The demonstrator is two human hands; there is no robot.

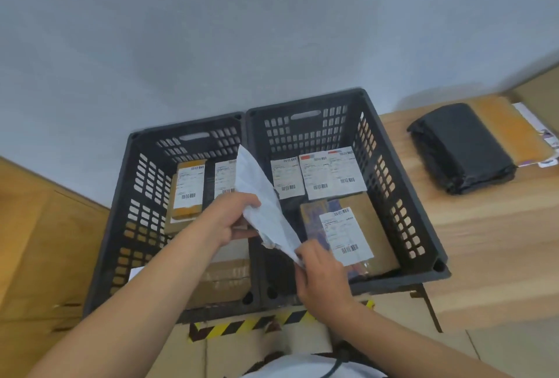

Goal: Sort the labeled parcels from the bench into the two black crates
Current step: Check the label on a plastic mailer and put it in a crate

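Two black crates stand side by side, the left crate [127, 196] and the right crate [402, 196]. Both hold labeled parcels: a brown one [187, 190] in the left crate, a brown one [357, 235] and three white-labeled ones [317, 176] in the right. A thin white parcel [260, 193] is held edge-up over the wall between the crates. My left hand [230, 220] grips its left side. My right hand [323, 275] pinches its lower corner.
The wooden bench [484, 241] runs to the right with a black bag parcel [462, 148] and a brown envelope [511, 129] on it. Cardboard boxes [45, 241] stand at the left. Yellow-black tape [242, 324] marks the edge under the crates.
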